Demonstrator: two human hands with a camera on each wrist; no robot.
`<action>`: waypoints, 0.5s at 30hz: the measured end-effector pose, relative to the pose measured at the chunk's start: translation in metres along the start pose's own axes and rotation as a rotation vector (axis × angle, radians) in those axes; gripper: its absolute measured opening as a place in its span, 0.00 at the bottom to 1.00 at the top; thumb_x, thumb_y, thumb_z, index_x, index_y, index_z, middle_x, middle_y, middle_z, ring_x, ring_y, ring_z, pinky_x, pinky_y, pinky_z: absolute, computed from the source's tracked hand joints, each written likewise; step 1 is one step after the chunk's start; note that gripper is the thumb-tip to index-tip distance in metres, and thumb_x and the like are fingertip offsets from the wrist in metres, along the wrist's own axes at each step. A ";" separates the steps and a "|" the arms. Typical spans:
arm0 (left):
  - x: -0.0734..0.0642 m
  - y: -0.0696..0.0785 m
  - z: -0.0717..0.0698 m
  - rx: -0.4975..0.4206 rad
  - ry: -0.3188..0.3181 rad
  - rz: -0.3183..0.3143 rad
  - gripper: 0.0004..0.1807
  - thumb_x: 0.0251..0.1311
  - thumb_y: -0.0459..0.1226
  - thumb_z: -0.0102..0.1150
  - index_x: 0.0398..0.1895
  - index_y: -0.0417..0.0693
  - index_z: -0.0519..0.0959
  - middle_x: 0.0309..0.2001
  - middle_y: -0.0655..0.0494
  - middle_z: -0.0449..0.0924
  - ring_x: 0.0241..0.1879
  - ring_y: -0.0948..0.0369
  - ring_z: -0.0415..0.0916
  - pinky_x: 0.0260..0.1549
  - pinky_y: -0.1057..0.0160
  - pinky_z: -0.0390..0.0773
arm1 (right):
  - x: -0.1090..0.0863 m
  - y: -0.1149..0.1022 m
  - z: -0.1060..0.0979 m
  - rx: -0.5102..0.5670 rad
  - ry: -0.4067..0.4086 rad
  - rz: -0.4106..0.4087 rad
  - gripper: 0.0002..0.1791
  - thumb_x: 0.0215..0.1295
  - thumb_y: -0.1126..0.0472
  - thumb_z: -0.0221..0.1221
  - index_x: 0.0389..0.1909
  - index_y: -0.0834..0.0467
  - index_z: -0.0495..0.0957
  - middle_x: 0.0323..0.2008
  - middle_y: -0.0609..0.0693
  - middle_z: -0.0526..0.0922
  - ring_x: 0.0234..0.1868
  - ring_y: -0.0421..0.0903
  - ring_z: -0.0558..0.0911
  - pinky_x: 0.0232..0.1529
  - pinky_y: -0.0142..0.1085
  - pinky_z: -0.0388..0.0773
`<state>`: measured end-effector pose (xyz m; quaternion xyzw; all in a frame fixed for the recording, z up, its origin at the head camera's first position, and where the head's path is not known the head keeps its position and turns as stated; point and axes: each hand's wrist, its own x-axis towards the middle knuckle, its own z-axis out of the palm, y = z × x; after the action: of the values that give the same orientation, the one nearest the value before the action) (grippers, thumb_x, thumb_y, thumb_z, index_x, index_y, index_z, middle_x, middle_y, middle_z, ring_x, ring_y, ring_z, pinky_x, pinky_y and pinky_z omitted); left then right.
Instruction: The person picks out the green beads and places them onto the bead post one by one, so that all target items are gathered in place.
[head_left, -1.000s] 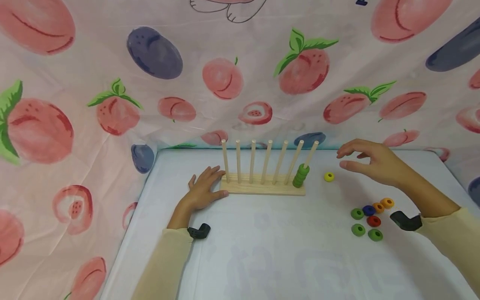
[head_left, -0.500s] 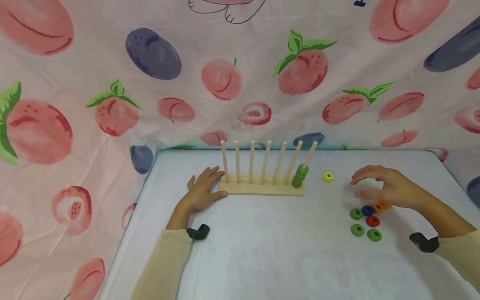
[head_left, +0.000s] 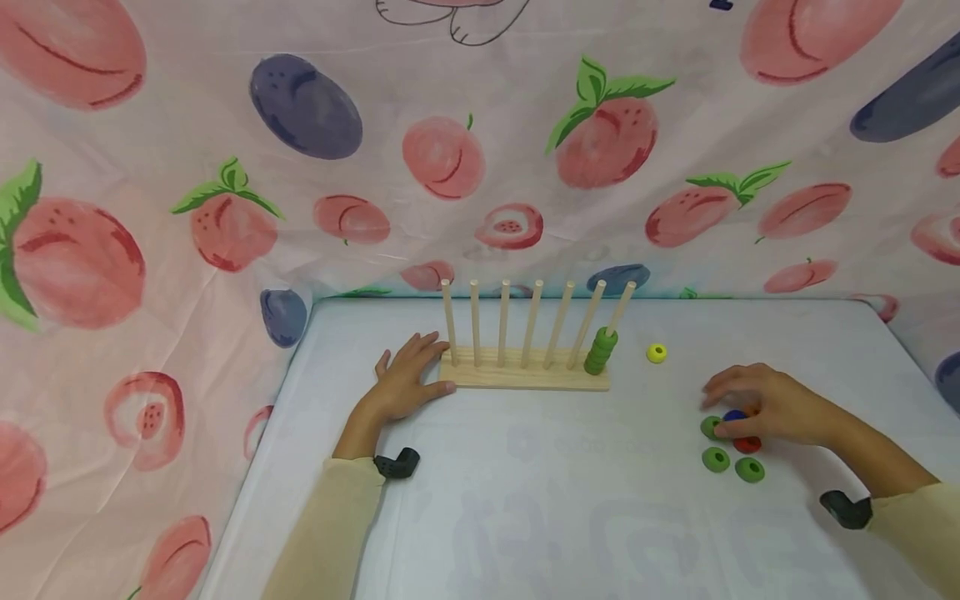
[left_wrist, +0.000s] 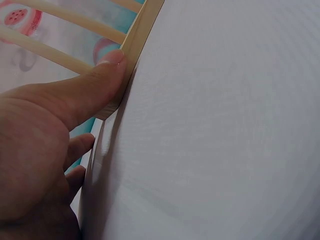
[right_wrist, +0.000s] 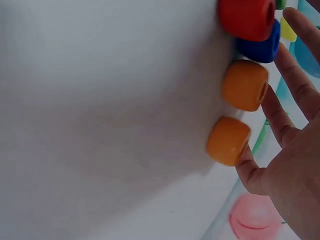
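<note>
A wooden peg rack (head_left: pixel 525 379) stands on the white table, with several green beads (head_left: pixel 602 352) stacked on its rightmost peg. At its left end my left hand (head_left: pixel 405 385) grips the base, thumb along the front edge and forefinger at the back. Low over a cluster of loose beads, my right hand (head_left: pixel 783 404) has its fingers spread and slightly bent. Its thumb overlaps a green bead (head_left: pixel 709 427) in the head view. The right wrist view shows a red bead (right_wrist: pixel 247 20), a blue bead (right_wrist: pixel 257 47) and two orange beads (right_wrist: pixel 245 85) beside the fingers.
A lone yellow bead (head_left: pixel 656 353) lies between the rack and the right hand. Two green beads (head_left: pixel 716 459) lie at the near side of the cluster. A fruit-print curtain (head_left: pixel 450 158) hangs behind the table and along its left side.
My right hand has drawn back from near the yellow bead, moving right and toward me, then down over the bead cluster. The left hand stays at the rack's end.
</note>
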<state>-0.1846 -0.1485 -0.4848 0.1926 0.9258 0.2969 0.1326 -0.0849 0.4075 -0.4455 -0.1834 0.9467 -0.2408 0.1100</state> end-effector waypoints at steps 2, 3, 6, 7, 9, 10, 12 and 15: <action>0.000 0.000 0.000 -0.001 0.000 -0.001 0.41 0.64 0.55 0.66 0.77 0.57 0.65 0.82 0.54 0.51 0.83 0.49 0.37 0.73 0.31 0.29 | -0.001 0.003 0.002 0.006 -0.013 0.011 0.16 0.52 0.46 0.77 0.42 0.33 0.85 0.54 0.44 0.82 0.55 0.26 0.67 0.51 0.46 0.77; 0.000 0.000 0.000 -0.001 0.001 -0.002 0.41 0.63 0.55 0.66 0.77 0.57 0.65 0.82 0.54 0.51 0.83 0.49 0.37 0.73 0.31 0.29 | -0.002 0.003 0.002 0.003 -0.020 0.018 0.16 0.52 0.45 0.77 0.42 0.32 0.85 0.54 0.44 0.82 0.56 0.29 0.67 0.52 0.49 0.76; -0.001 0.001 -0.001 0.005 -0.001 -0.002 0.41 0.63 0.56 0.66 0.77 0.57 0.65 0.82 0.53 0.51 0.83 0.48 0.37 0.73 0.31 0.29 | -0.004 0.004 0.005 0.007 -0.027 0.034 0.16 0.50 0.44 0.77 0.39 0.31 0.84 0.55 0.44 0.81 0.57 0.39 0.68 0.53 0.56 0.72; -0.001 0.001 -0.001 0.004 -0.002 -0.003 0.41 0.63 0.56 0.66 0.77 0.57 0.65 0.82 0.53 0.51 0.83 0.48 0.37 0.73 0.31 0.29 | -0.005 0.003 0.005 0.012 -0.029 0.045 0.16 0.50 0.44 0.77 0.39 0.30 0.84 0.55 0.44 0.81 0.58 0.40 0.67 0.53 0.57 0.72; -0.001 0.001 -0.001 0.003 -0.004 -0.003 0.41 0.63 0.55 0.66 0.77 0.57 0.65 0.82 0.53 0.51 0.83 0.48 0.37 0.73 0.31 0.29 | -0.006 0.002 0.005 0.018 -0.030 0.062 0.16 0.49 0.44 0.77 0.39 0.30 0.84 0.56 0.43 0.80 0.58 0.40 0.66 0.54 0.59 0.71; -0.001 0.001 -0.001 0.002 -0.005 -0.004 0.41 0.63 0.55 0.66 0.77 0.57 0.65 0.82 0.53 0.51 0.83 0.48 0.37 0.73 0.31 0.29 | -0.006 0.001 0.006 0.022 -0.031 0.069 0.16 0.49 0.44 0.77 0.39 0.30 0.84 0.56 0.43 0.80 0.58 0.41 0.65 0.54 0.59 0.71; -0.002 0.002 -0.001 0.000 -0.004 -0.005 0.41 0.63 0.55 0.66 0.77 0.57 0.65 0.82 0.53 0.51 0.83 0.48 0.37 0.73 0.31 0.29 | -0.007 0.000 0.005 0.024 -0.034 0.083 0.15 0.50 0.43 0.77 0.38 0.29 0.84 0.57 0.44 0.80 0.59 0.42 0.65 0.54 0.61 0.72; -0.001 0.002 -0.001 0.001 -0.002 -0.006 0.40 0.64 0.55 0.66 0.77 0.57 0.65 0.82 0.53 0.51 0.83 0.48 0.37 0.73 0.31 0.29 | -0.007 -0.001 0.005 0.029 -0.033 0.093 0.15 0.50 0.43 0.77 0.38 0.30 0.84 0.57 0.45 0.80 0.60 0.47 0.66 0.54 0.63 0.72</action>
<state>-0.1832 -0.1479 -0.4821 0.1902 0.9263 0.2961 0.1342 -0.0768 0.4076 -0.4489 -0.1415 0.9487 -0.2460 0.1394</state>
